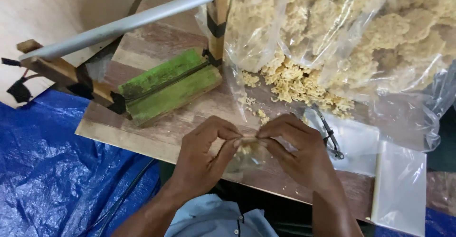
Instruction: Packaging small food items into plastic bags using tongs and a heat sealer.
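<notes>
**Both hands pinch the mouth of a small filled pouch**

Left hand and right hand meet over the front edge of the wooden board. Fingertips of both pinch the top of a small clear pouch holding pale dry noodle bits; it hangs between them. Step in hand looks like closing the pouch mouth flat. Next move likely calls for keeping the top edges aligned and tight.

Big clear plastic bag of the same noodle chunks lies upper right, loose crumbs spilling from its mouth. Stack of empty clear pouches lower right. Green-topped sealer bar with grey lever arm upper left. Blue tarp beneath. No readable labels.
</notes>
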